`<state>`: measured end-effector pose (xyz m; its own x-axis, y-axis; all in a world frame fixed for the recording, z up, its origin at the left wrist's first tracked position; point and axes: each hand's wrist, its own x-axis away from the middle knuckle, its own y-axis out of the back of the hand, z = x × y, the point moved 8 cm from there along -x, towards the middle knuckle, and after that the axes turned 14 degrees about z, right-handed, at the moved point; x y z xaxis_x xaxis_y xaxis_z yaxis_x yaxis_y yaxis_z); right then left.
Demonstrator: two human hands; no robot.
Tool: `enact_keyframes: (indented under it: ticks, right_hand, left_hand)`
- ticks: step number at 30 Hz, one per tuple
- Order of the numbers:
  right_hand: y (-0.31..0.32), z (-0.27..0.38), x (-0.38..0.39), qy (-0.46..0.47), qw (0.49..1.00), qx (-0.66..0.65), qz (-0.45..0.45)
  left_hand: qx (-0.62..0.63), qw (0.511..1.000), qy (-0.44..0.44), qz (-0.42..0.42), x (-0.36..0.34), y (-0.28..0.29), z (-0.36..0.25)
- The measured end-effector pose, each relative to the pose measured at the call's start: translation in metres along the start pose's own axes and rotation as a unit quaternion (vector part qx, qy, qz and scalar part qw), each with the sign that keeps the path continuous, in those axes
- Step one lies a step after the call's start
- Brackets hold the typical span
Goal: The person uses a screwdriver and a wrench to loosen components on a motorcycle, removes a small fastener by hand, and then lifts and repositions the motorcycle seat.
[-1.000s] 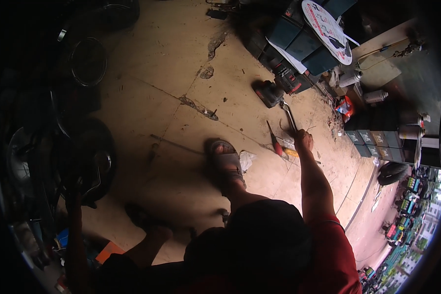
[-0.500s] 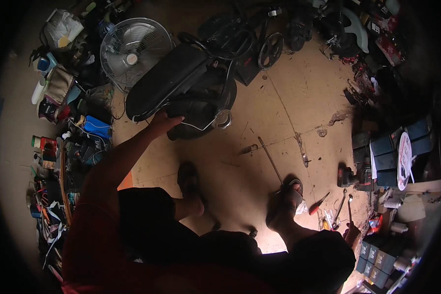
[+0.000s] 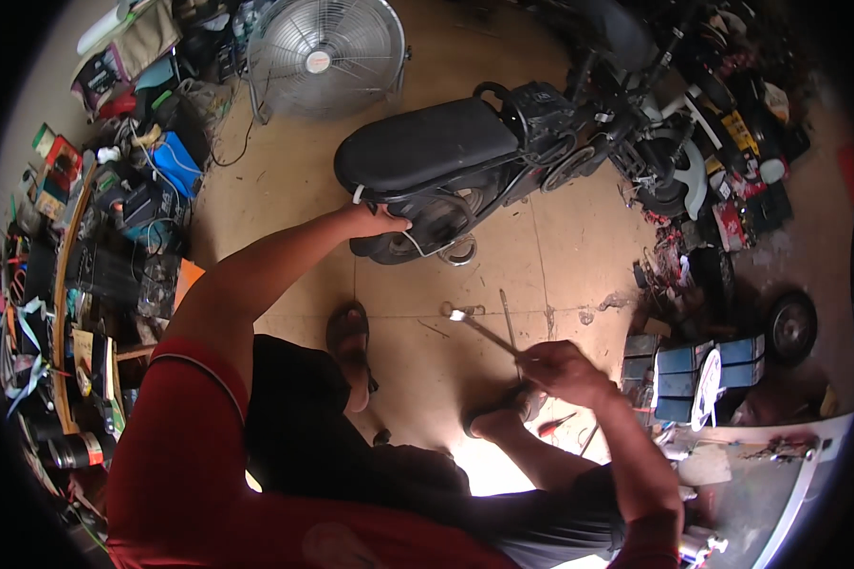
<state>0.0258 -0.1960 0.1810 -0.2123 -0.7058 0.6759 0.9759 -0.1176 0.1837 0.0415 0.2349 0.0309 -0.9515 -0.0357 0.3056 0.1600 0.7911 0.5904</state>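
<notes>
The left hand (image 3: 375,220) rests on the rear edge of the black scooter (image 3: 465,166), fingers curled over the bodywork below the seat, at about 11 o'clock from centre; the right hand (image 3: 560,370) is clenched around a slim metal tool (image 3: 484,330), probably a wrench, its tip pointing to 10 o'clock above the concrete floor (image 3: 579,256); a floor fan (image 3: 324,52) stands at 12 o'clock.

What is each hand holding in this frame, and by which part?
The right hand grips a long metal wrench by its lower end, head pointing up-left. The left hand rests on the rear edge of the black scooter seat; a closed grip cannot be told.
</notes>
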Motion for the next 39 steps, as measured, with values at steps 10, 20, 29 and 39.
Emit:
enact_keyframes:
  ticks: [10,20,29,39]
  right_hand:
    - [-0.089,-0.072,-0.158,0.050,0.762,0.560,0.322]
    - [-0.067,0.004,-0.177,-0.140,0.854,0.401,0.301]
    - [-0.028,0.066,-0.144,-0.015,0.923,0.382,0.045]
    - [-0.062,0.006,-0.063,0.078,0.935,-0.288,-0.193]
  left_hand:
    - [0.042,0.999,-0.012,-0.027,-0.026,-0.013,0.020]
    - [0.011,0.999,-0.016,-0.029,-0.010,-0.004,0.025]
    - [-0.015,0.995,-0.082,-0.059,0.016,0.010,-0.014]
    - [0.078,0.991,-0.107,0.025,0.022,0.015,-0.047]
